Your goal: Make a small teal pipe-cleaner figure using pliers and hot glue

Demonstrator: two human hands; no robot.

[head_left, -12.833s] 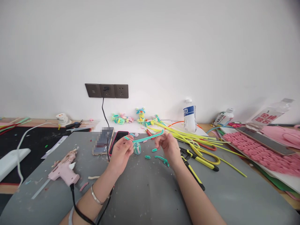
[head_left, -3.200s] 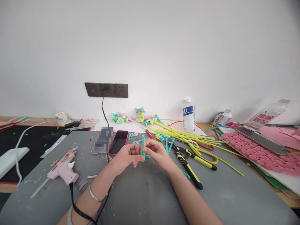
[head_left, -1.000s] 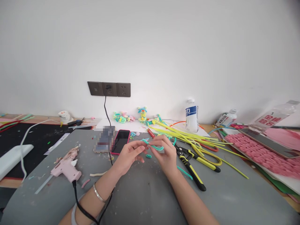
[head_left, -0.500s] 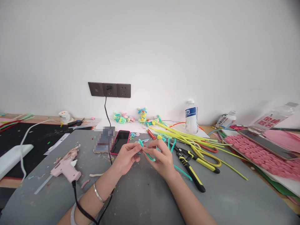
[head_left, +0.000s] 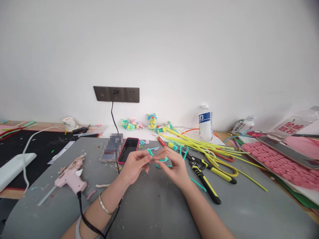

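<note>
Between my two hands is a teal pipe cleaner [head_left: 150,152], bent, with its upper end standing above my left fingertips. My left hand [head_left: 135,166] pinches it between thumb and fingers. From the right, my right hand [head_left: 174,166] has its fingers closed on the same pipe cleaner, close to my left fingertips. Part of it is hidden behind the fingers. Beyond my right hand lie a small yellow and teal piece [head_left: 172,146] and bent teal pipe cleaners [head_left: 183,152] on the grey mat [head_left: 154,212].
Yellow-handled pliers [head_left: 205,182] and a bundle of yellow pipe cleaners [head_left: 199,143] lie to the right. A pink glue gun [head_left: 71,179] with a black cord sits left. Phones [head_left: 128,150], a bottle [head_left: 205,124] and small pipe-cleaner figures [head_left: 152,121] stand or lie behind.
My right fingers have shifted on the teal pipe cleaner, and its loose part now points more to the right instead of slanting downward. My left hand stays nearly in place.
</note>
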